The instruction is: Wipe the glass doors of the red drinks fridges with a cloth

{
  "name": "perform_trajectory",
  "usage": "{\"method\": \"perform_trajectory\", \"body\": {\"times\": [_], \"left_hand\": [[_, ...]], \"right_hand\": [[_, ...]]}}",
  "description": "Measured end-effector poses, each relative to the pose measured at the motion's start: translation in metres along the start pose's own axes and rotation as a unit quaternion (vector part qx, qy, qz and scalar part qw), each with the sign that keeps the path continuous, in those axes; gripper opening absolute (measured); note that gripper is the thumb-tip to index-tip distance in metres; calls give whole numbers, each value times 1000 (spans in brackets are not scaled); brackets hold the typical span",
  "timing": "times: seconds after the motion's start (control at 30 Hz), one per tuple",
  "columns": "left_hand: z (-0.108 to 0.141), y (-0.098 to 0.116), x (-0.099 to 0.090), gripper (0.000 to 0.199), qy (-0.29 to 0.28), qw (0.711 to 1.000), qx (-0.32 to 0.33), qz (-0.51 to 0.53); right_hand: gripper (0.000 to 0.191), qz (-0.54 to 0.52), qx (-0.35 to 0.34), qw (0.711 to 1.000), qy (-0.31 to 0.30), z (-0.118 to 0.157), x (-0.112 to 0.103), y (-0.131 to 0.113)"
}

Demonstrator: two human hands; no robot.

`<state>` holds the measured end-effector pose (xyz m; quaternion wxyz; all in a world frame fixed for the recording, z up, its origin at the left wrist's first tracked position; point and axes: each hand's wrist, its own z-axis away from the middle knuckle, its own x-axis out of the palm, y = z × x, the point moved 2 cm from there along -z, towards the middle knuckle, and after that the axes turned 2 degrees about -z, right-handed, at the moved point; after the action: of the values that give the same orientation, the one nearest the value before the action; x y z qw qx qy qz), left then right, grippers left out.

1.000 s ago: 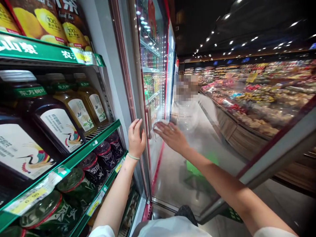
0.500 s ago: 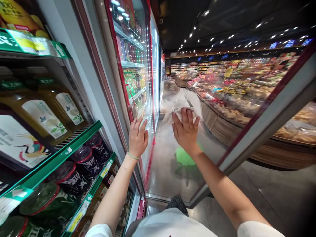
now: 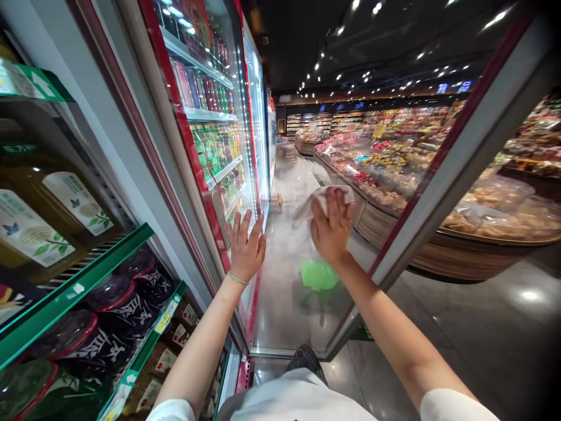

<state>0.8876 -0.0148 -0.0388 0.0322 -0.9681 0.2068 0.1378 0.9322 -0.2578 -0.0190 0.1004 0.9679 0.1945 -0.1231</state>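
Cloth (image 3: 322,196) is at the glass door (image 3: 284,316), under and around the right hand (image 3: 332,231). Right grip: fingers a bit spread, laid over the cloth, no pinch visible. Left hand (image 3: 246,251): fingers spread, nothing in it, just beside the door handle (image 3: 218,216); contact with the glass, can't tell. Bottles (image 3: 61,210) on shelves to the left.

Handling, as a judgement: palm flat, even pressure, cloth spread under all the fingers, bunching avoided; left hand is well placed to steady the door.

Cloth is crumpled, no clear front; long axis seems to run sideways, lower left to upper right, loose part left of the fingers. Reflection blurs its outline. Right fingers point up.
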Motion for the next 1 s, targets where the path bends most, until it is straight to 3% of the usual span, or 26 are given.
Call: {"method": "perform_trajectory", "body": {"times": [0.1, 0.17, 0.23, 0.3, 0.37, 0.4, 0.47, 0.57, 0.63, 0.7, 0.77, 0.83, 0.9, 1.0], "left_hand": [[-3, 8, 5, 59, -4, 1000, 13, 10], [-3, 4, 4, 60, -4, 1000, 18, 10], [-2, -2, 3, 60, -1, 1000, 12, 8], [-2, -5, 4, 59, 0, 1000, -1, 10], [-2, 0, 9, 57, -8, 1000, -11, 18], [-2, 4, 13, 56, -13, 1000, -13, 23], [0, 12, 19, 56, -18, 999, -12, 28], [3, 13, 24, 58, -7, 1000, 4, 20], [5, 8, 23, 61, 0, 999, 27, 16], [6, 2, 22, 63, 3, 999, 48, 16], [6, 2, 22, 64, 11, 999, 47, 21], [6, 9, 25, 66, 22, 999, 24, 28], [5, 22, 30, 67, 25, 999, 13, 35], [7, 39, 37, 68, 7, 998, 48, 34]], "right_hand": [[56, -58, -165, 984, -38, 18, 4, -16], [55, -81, -228, 970, -35, 37, 0, -14], [49, -59, -178, 982, 6, 42, -8, 5], [46, -19, -54, 996, 75, 30, -17, 29], [49, 4, 37, 989, 143, 13, -21, 41], [49, 16, 50, 985, 167, 6, -20, 38], [45, 34, -1, 984, 177, 6, -14, 16], [32, 14, -159, 983, 90, 37, -5, -19], [19, -12, -206, 978, 28, 63, -9, -17], [15, -3, -153, 988, 32, 74, -21, 12], [24, 25, -19, 996, 84, 69, -33, 49], [28, 32, 102, 986, 131, 59, -38, 73], [22, 4, 105, 986, 129, 56, -33, 72], [8, -46, -17, 997, 65, 79, -23, 48]]}}
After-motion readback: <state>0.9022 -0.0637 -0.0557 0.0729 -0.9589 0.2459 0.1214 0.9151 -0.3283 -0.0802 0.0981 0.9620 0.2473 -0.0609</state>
